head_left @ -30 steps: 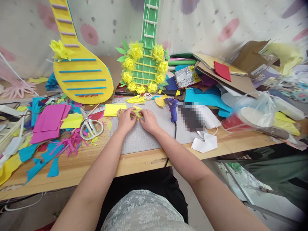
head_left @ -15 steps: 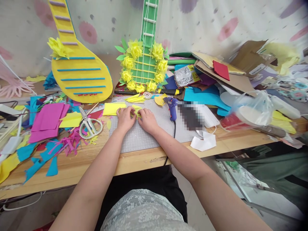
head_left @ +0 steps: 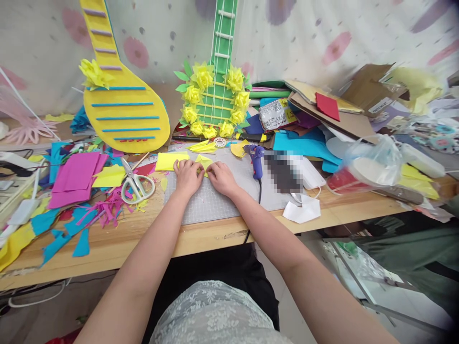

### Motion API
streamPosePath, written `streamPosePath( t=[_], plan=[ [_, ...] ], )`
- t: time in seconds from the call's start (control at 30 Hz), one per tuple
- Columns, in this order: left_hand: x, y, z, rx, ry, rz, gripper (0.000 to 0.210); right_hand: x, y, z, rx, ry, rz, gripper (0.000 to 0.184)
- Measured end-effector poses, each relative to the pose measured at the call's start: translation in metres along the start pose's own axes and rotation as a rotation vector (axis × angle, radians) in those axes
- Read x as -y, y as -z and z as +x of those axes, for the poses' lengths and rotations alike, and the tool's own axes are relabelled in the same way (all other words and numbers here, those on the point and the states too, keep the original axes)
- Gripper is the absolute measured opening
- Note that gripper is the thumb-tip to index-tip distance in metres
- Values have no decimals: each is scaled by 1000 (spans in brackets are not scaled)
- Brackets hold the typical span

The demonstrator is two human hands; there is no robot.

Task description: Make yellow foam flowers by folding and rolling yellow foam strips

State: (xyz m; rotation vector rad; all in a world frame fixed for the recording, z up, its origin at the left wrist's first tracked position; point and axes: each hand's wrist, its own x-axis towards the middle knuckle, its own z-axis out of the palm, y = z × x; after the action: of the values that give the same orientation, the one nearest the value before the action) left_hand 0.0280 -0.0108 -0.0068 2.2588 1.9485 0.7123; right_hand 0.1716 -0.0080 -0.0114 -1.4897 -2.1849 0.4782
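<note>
Over the grey cutting mat [head_left: 201,205], my left hand [head_left: 188,177] and my right hand [head_left: 221,178] pinch a small piece of yellow crepe paper [head_left: 204,161] between them. The fingers of both are bent and closed on its edges, partly hiding it. Just left of my left hand lies a folded yellow paper stack [head_left: 168,161]. Behind my hands are cut yellow strips [head_left: 202,146] and a roll of tape [head_left: 220,142]. To the right of my right hand rests a purple glue gun [head_left: 256,160], its cord running off the front edge.
White-handled scissors [head_left: 136,186] lie left among coloured scraps and magenta paper [head_left: 76,179]. A yellow paper instrument [head_left: 124,112] and a green one [head_left: 218,102] ringed with yellow flowers stand behind. On the right are a bagged cup [head_left: 369,172] and piled cardboard [head_left: 335,122].
The view has shifted slightly. My hands stay at the yellow paper, and a little more of it shows between my fingers.
</note>
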Motion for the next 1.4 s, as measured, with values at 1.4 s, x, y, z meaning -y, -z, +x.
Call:
streamPosePath(
  t=[1.4],
  plan=[
    [-4, 1, 1, 26, 75, 19, 13, 8, 0, -4, 6, -31, -111, 24]
  ],
)
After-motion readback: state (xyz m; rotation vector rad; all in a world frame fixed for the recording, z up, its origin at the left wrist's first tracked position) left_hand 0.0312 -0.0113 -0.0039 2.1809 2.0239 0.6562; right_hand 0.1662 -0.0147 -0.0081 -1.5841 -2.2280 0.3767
